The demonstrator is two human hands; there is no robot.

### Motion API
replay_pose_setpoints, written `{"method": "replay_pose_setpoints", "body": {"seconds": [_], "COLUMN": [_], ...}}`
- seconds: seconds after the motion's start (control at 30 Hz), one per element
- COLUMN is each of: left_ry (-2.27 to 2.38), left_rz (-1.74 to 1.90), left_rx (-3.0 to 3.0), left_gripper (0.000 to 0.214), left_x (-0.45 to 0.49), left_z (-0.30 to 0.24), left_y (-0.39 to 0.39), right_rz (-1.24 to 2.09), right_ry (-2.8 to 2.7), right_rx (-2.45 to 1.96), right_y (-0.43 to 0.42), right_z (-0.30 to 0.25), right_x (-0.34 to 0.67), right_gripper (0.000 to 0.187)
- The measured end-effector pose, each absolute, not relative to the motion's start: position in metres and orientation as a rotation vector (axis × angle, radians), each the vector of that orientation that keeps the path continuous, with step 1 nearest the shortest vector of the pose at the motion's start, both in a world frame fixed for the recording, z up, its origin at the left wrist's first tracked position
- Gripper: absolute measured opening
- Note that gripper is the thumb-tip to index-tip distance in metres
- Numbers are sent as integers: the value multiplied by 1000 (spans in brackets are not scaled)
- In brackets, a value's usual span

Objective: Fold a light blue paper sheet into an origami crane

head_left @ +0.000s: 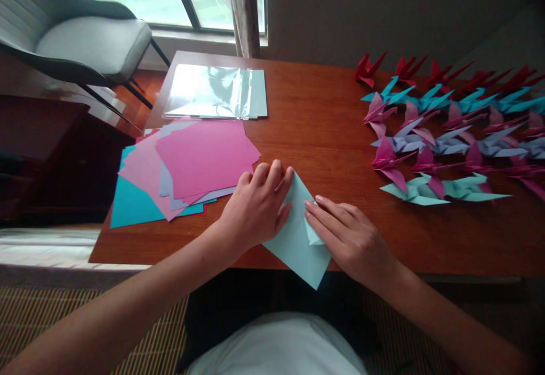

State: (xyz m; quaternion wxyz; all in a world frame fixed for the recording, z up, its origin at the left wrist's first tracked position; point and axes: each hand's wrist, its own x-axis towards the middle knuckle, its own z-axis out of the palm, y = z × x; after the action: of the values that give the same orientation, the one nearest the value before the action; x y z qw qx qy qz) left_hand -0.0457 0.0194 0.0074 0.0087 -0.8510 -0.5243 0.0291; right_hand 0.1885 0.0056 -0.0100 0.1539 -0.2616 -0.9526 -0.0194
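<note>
A pale mint sheet of origami paper (293,244) lies turned cornerwise at the table's front edge, its near corner sticking out past the edge. A small folded flap (314,234) shows on its right side. My left hand (259,205) rests on the sheet's left part, fingers bent and thumb apart, pressing down. Along the right side, my right hand (347,233) lies with outstretched fingers, its fingertips on the flap. The paper beneath both hands is hidden.
Loose coloured paper sheets (204,159) are piled at the left. Behind them lies a shiny clear packet of paper (208,91). Rows of folded paper cranes (426,188) stand at the right of the wooden table (310,119). A grey chair (93,46) stands beyond, near the window.
</note>
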Motion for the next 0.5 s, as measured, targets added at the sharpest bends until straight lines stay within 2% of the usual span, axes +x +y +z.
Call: {"method": "replay_pose_setpoints", "body": {"seconds": [0.5], "left_ry": [-1600], "left_rz": [62], "left_rx": [-2645], "left_gripper": [60], "left_x": [-49], "left_z": [8], "left_y": [20], "right_rz": [33], "right_ry": [-2676], "right_rx": [-776], "right_y": [4], "right_z": [-15], "right_x": [185], "right_gripper": [34]}}
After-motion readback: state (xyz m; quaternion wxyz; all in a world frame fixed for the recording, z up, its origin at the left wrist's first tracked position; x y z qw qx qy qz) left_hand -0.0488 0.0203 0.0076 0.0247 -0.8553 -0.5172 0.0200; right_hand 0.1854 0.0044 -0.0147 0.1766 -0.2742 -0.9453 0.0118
